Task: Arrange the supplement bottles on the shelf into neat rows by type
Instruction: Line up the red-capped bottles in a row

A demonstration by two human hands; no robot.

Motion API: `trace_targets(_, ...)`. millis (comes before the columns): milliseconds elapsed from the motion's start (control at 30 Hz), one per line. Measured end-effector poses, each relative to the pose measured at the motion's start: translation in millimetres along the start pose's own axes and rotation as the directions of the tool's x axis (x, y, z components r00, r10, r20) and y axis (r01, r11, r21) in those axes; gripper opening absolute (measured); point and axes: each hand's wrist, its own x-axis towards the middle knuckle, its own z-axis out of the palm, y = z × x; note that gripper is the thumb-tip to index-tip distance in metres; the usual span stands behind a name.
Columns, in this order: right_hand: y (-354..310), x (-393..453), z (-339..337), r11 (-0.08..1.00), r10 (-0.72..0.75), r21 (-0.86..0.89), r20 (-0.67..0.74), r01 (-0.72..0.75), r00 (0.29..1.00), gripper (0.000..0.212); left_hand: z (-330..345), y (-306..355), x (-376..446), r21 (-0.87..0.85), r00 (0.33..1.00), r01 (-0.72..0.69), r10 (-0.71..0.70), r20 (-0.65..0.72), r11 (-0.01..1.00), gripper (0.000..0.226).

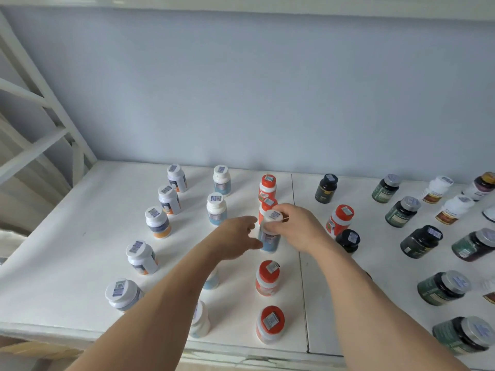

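White shelf, pale blue wall behind. Left: a column of navy-and-orange bottles. Centre-left: blue-label bottles. Centre: orange-cap bottles in a line. Right: dark and green bottles, loosely scattered. Right hand grips a blue-label, white-cap bottle by its top, mid-shelf among the orange caps. Left hand open, fingers at that bottle's side.

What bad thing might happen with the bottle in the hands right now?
The blue-label bottle is held in the right hand, right against the orange row; the orange bottle behind it might get knocked over. The left hand and forearm reach over the blue-label bottles near the shelf front edge, so a sweep back might tip one off.
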Motion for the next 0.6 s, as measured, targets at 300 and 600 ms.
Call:
trace_targets(300,-19,6,-26,0.999,-0.025,-0.039,-0.011,0.025,1.0,0.045,-2,-6,9,-0.331,0.99,-0.009,0.054,0.127,0.944,0.047)
trace_targets(600,-18,6,-23,1.0,0.006,-0.009,-0.014,-0.006,1.0,0.043,-3,-10,13,-0.44,0.972,0.041,0.067,0.227,0.897,0.05)
